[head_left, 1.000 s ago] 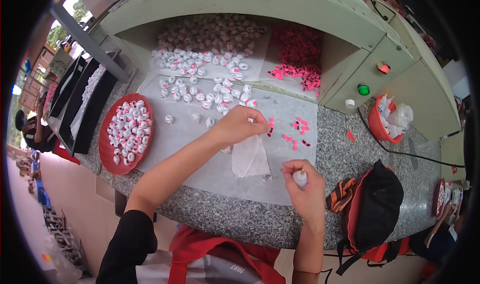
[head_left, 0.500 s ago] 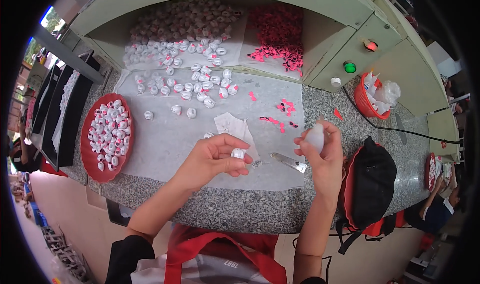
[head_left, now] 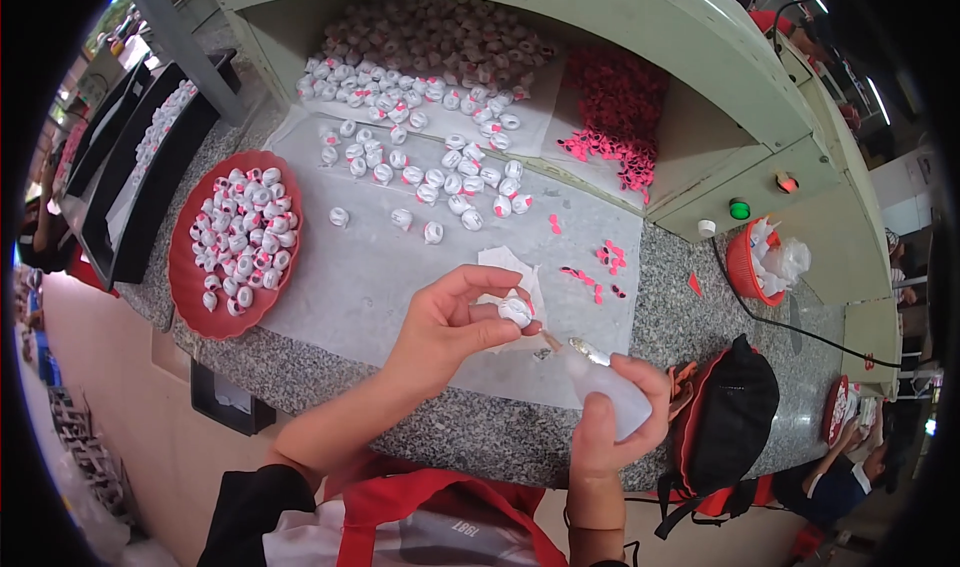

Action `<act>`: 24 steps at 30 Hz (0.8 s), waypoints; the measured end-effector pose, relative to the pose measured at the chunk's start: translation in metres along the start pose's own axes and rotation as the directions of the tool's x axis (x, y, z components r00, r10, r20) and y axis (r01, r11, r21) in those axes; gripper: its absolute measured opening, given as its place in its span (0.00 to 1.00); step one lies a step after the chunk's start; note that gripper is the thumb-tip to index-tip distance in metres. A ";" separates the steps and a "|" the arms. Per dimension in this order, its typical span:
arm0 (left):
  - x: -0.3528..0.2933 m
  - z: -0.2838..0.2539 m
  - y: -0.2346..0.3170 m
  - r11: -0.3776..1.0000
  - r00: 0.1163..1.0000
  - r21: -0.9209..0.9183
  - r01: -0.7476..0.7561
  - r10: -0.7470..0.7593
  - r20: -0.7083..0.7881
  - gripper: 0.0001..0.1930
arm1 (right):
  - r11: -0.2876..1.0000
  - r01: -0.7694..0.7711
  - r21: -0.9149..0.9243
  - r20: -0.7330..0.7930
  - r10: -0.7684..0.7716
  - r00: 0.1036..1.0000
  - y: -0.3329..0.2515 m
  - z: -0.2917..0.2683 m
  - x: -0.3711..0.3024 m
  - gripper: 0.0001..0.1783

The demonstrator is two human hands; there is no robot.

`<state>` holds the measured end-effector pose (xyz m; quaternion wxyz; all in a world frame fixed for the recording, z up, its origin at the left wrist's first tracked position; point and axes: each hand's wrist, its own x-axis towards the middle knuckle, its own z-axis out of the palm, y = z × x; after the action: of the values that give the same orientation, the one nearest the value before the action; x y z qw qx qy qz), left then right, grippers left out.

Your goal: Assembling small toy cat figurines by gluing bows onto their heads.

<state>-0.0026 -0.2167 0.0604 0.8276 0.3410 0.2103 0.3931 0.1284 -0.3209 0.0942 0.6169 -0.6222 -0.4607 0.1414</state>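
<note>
1. The ball (head_left: 516, 312) is in the left hand (head_left: 450, 322), above the paper (head_left: 370, 267); the fingers pinch it closely. Some pink shows at its edge, though it is too small to tell whether a piece is attached.
2. The right hand (head_left: 632, 449) has its fingers wrapped round a white bottle (head_left: 612, 399), nozzle toward the ball but apart from it. This ball looks unfinished, I judge.
3. Under the hands lies a white scrap (head_left: 505, 259); beyond it, a small group of pink bits (head_left: 612, 257) lies unused.
4. Loose balls (head_left: 467, 182) are scattered over the paper, so plenty seems left.
5. At the left of the tabletop (head_left: 300, 372), a red dish (head_left: 180, 287) holds many balls, several showing pink; these may be done.
6. Behind, the bay (head_left: 700, 132) holds a large ball heap (head_left: 430, 57) beside a pink heap (head_left: 615, 97), so stock looks ample.
</note>
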 end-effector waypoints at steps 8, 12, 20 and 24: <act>-0.001 0.003 -0.012 0.934 0.961 0.234 -0.272 0.275 0.018 0.17 | 0.925 0.369 -0.089 0.076 -0.363 0.929 0.012 0.003 0.002 0.17; -0.002 0.006 -0.010 0.929 0.962 0.255 -0.267 0.271 0.017 0.17 | 0.904 0.414 -0.109 0.124 -0.401 0.908 0.010 0.003 0.002 0.18; -0.002 0.007 -0.009 0.932 0.965 0.252 -0.259 0.263 0.017 0.17 | 0.897 0.434 -0.088 0.107 -0.424 0.899 0.013 0.006 0.005 0.18; -0.004 0.006 -0.008 0.932 0.968 0.268 -0.245 0.250 0.017 0.17 | 0.890 0.446 -0.095 0.117 -0.435 0.893 0.013 0.008 0.004 0.18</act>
<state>0.0034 -0.2259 0.0587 0.7157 0.4703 0.2241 0.4652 0.1298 -0.3108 0.0828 0.5728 -0.5298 -0.6254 -0.0012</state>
